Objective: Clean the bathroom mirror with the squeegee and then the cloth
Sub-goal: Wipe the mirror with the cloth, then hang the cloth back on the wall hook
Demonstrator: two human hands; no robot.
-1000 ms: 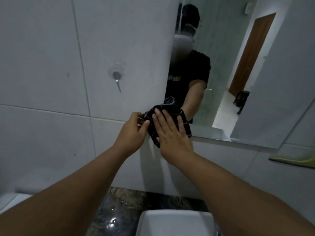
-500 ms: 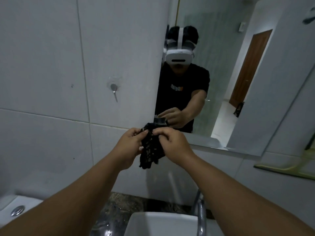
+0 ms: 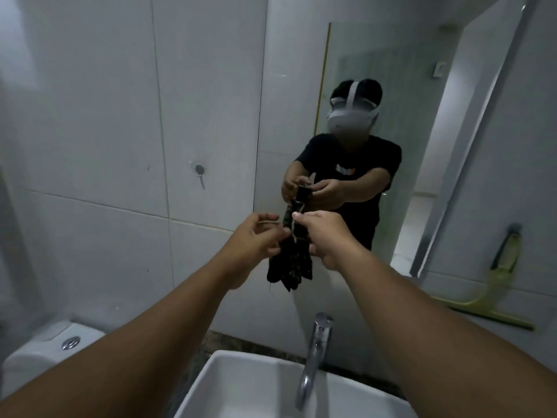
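A dark patterned cloth [image 3: 291,263] hangs bunched between my two hands, in front of the lower left corner of the mirror [image 3: 422,110]. My left hand [image 3: 256,239] pinches its left edge and my right hand [image 3: 325,236] grips its top right. The cloth is off the glass and dangles above the sink. A yellow-green squeegee [image 3: 494,294] leans on the wall at the right, below the mirror. The mirror reflects a person in a black shirt with a headset, holding the cloth.
A white square sink [image 3: 241,387] with a chrome tap [image 3: 313,357] is directly below my arms. A toilet cistern [image 3: 45,354] stands at the lower left. White tiled wall with a small metal hook [image 3: 199,171] fills the left side.
My right hand was flat on the cloth at the mirror's corner; both hands have pulled it off the glass and now hold it hanging. The view has tilted down, showing sink, tap and squeegee.
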